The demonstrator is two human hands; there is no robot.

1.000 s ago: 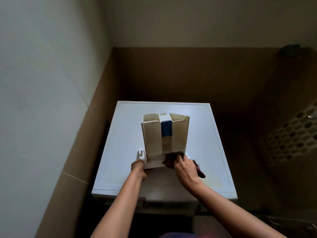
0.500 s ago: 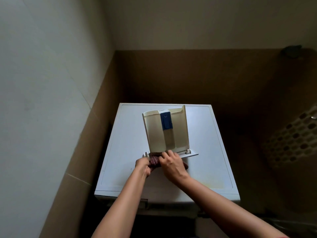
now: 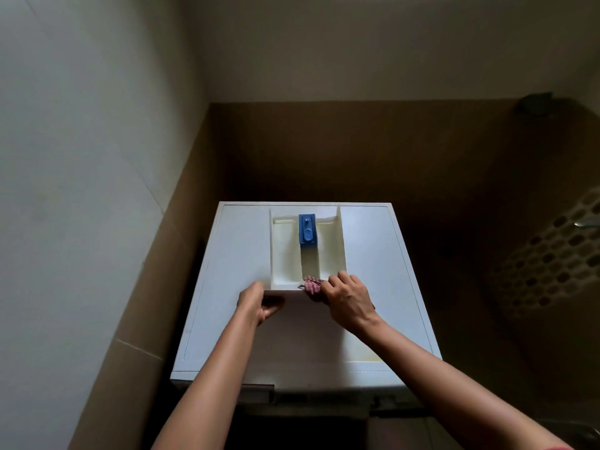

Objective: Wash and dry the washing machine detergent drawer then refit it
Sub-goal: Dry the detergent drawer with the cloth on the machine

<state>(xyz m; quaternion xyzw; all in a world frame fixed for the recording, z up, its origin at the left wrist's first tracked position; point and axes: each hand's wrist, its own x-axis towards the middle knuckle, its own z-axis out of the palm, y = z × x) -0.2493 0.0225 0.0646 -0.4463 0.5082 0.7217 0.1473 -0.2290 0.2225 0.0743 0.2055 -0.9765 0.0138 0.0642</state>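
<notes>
The drawer (image 3: 285,254), upright 1 second ago, now lies flat on the washing machine (image 3: 233,248); left hand (image 3: 255,302) grasps its near edge, right hand (image 3: 347,300) clenches the cloth (image 3: 312,285). Drying apparently ongoing.

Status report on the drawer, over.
Left hand grips detergent drawer, near corner. Right hand holds cloth at its front edge. Drawer flat on washing machine, open side up. Nothing blocking.
</notes>
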